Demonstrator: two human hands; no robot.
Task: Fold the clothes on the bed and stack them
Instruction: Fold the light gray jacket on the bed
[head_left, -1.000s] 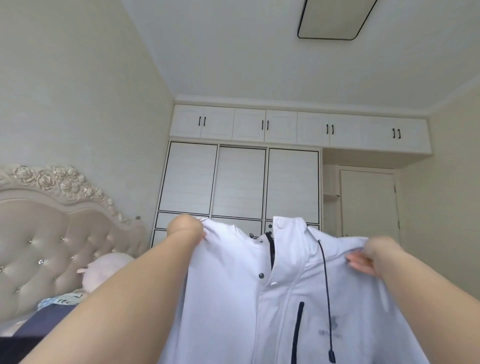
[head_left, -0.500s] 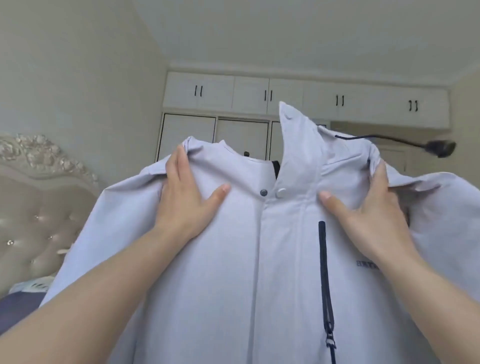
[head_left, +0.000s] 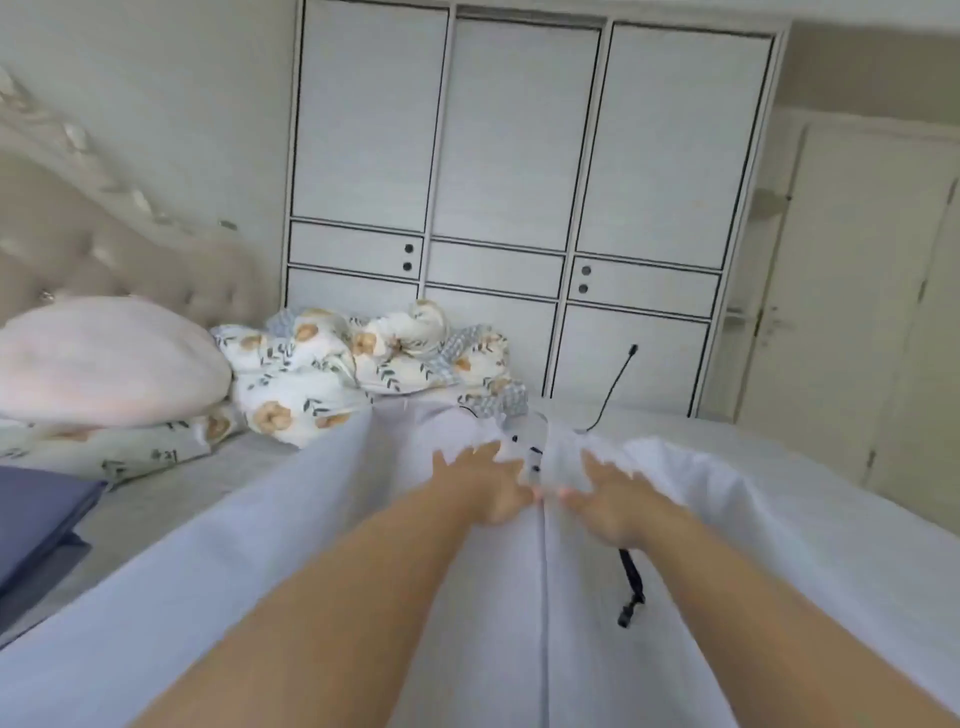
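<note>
Pale jacket (head_left: 322, 561): spread front-up across the bed (head_left: 156, 499), collar toward the wardrobe (head_left: 498, 208). Left hand (head_left: 485, 480) and right hand (head_left: 613, 499): fingers spread flat, pressing the chest on either side of the placket. Floral duvet (head_left: 332, 374) and pink pillow (head_left: 104, 358): bunched near the headboard (head_left: 104, 244).

Motion blur softens both hands' fingertips; the jacket (head_left: 311, 545) is cut off by the lower frame edge.

Single head cam, looks forward and down along both forearms, close over the bed (head_left: 156, 499), facing the wardrobe (head_left: 519, 208).
</note>
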